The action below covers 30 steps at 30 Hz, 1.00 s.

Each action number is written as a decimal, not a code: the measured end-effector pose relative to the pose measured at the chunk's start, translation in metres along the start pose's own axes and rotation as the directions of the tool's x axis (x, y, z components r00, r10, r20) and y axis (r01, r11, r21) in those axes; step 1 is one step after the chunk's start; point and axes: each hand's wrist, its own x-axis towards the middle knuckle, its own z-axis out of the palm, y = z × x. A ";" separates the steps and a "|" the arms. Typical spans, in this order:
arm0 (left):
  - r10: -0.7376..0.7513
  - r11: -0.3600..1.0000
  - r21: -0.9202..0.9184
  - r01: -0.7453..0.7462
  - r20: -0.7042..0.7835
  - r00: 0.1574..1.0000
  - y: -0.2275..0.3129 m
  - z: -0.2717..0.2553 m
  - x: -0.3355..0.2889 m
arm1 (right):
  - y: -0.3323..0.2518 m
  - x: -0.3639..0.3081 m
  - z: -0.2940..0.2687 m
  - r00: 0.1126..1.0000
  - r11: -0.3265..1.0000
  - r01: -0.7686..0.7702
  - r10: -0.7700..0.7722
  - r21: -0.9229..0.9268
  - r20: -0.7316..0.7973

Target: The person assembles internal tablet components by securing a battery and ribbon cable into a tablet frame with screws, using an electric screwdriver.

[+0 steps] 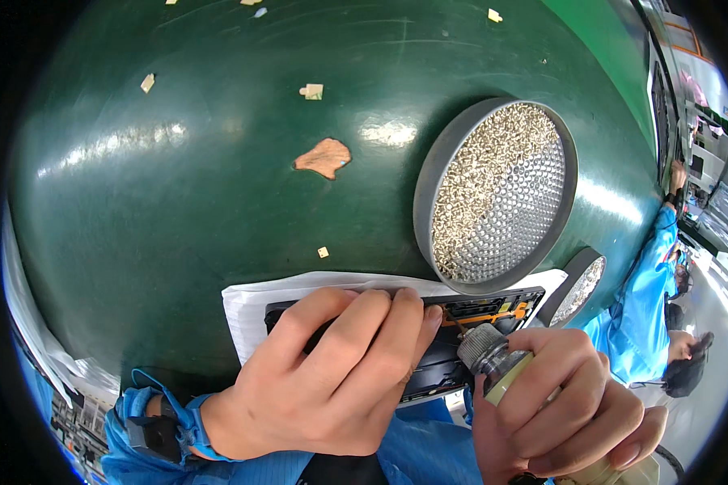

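On a white sheet [239, 303] near the table's front lies a black phone-like housing [441, 368] with an orange flex strip on its inner parts. My left hand [340, 372] is laid over its left half, fingers bent and closed on it, hiding much of that side. In my right hand [550, 404] is an electric screwdriver [485, 347], its knurled metal nose tilted toward the housing. The thin bit points at the upper inner edge, close to my left fingertips. Whether it touches a screw is too small to tell.
Just beyond the housing stands a round grey tray [423, 202] of small gold-coloured screws over a dimpled bottom. A smaller round tray [560, 291] of silvery pieces sits right of it. A copper-brown scrap [325, 158] and several pale stickers dot the green table. A co-worker in blue [643, 315] is at right.
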 end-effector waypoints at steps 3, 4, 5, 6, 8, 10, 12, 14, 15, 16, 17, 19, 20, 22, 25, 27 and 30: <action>0.001 1.000 -0.014 -0.001 -0.007 1.000 -0.001 0.004 0.002 | -0.005 -0.001 -0.004 0.999 0.998 -0.035 0.035 -0.048 -0.003; 0.001 1.000 -0.008 -0.001 -0.007 1.000 0.000 0.002 0.002 | -0.005 0.000 -0.003 0.999 0.999 -0.034 0.034 -0.040 0.000; -0.004 1.000 -0.002 0.004 -0.008 1.000 0.000 0.000 0.001 | -0.005 0.000 -0.002 0.999 0.999 -0.032 0.033 -0.038 0.006; -0.016 1.000 -0.004 0.016 -0.009 1.000 0.001 -0.002 0.001 | -0.004 0.001 -0.001 0.999 0.999 -0.031 0.031 -0.035 0.010; -0.020 1.000 -0.021 0.020 -0.018 1.000 0.001 0.000 0.002 | -0.005 0.002 -0.001 0.999 0.998 -0.027 0.029 -0.056 0.021; -0.023 0.999 -0.026 0.022 -0.039 0.999 0.001 0.002 0.001 | -0.004 0.003 -0.001 0.999 0.997 -0.024 0.026 -0.069 0.028; -0.032 0.999 -0.028 0.031 -0.027 0.999 0.002 0.000 0.002 | -0.002 0.002 -0.002 0.999 0.997 -0.021 0.024 -0.072 0.031; -0.037 0.998 -0.045 0.036 -0.019 0.999 0.002 0.003 0.003 | 0.000 0.001 -0.003 0.999 0.996 -0.022 0.025 -0.090 0.036; -0.039 0.998 -0.053 0.037 -0.025 0.999 0.002 0.005 0.003 | 0.001 0.000 -0.004 0.999 0.995 -0.023 0.026 -0.098 0.038; -0.045 0.998 -0.055 0.043 -0.032 0.998 0.002 0.004 0.002 | 0.002 0.001 -0.003 0.999 0.995 -0.022 0.027 -0.099 0.044; -0.049 0.997 -0.052 0.048 -0.033 0.998 0.002 0.004 0.002 | 0.003 0.001 -0.002 0.998 0.995 -0.022 0.027 -0.101 0.049; -0.023 0.999 -0.030 0.023 -0.030 0.999 0.000 0.003 0.001 | 0.005 0.001 -0.001 0.998 0.994 -0.021 0.027 -0.104 0.059; -0.027 0.999 -0.028 0.026 -0.031 0.999 0.000 0.003 0.000 | 0.006 0.002 0.000 0.998 0.994 -0.019 0.026 -0.107 0.063; -0.019 0.999 -0.051 0.017 -0.031 0.999 0.000 0.004 -0.001 | 0.008 0.003 0.002 0.997 0.993 -0.015 0.023 -0.113 0.075; -0.025 0.998 -0.054 0.023 -0.023 0.999 0.001 0.002 -0.001 | 0.008 0.006 0.004 0.996 0.991 0.000 0.012 -0.131 0.093; -0.022 0.998 -0.054 0.020 -0.030 0.999 0.000 0.001 0.000 | 0.007 0.009 0.005 0.995 0.989 0.014 0.001 -0.147 0.102; -0.032 0.998 -0.058 0.033 0.004 0.999 0.000 -0.001 0.002 | 0.012 0.001 0.002 0.999 0.986 0.043 -0.040 -0.161 0.024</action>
